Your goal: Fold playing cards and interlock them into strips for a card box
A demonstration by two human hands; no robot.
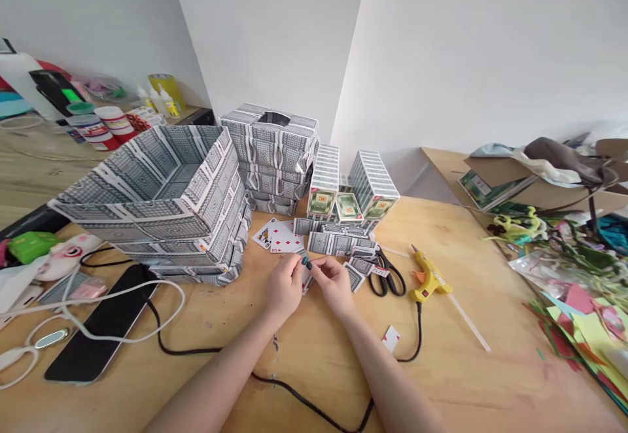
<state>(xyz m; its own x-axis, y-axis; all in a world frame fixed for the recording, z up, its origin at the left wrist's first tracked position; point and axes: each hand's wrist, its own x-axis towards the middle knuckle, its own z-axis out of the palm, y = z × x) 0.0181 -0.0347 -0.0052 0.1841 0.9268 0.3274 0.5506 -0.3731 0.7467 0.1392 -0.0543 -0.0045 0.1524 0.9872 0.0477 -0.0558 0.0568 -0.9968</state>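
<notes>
Both hands meet over the table, fingertips close together on one playing card (307, 282). My left hand (285, 286) pinches its left side and my right hand (334, 282) its right side; the fingers cover most of the card. Just beyond lie face-up diamond cards (287, 237) and a row of folded cards (338, 243) with grey patterned backs. To the right of my right hand are a loose card (354, 277) and black-handled scissors (387, 279). On the left stands a large open box (196, 217) built from folded cards, with a similar built piece (275, 152) behind it.
Stacked card packs (375, 184) stand at the back. A yellow glue gun (429, 279) lies right, its black cable (318, 410) crossing the front. A phone (101, 328) and white cable (179, 312) lie left. Paper scraps (583, 328) and a cardboard box (549, 171) crowd the right.
</notes>
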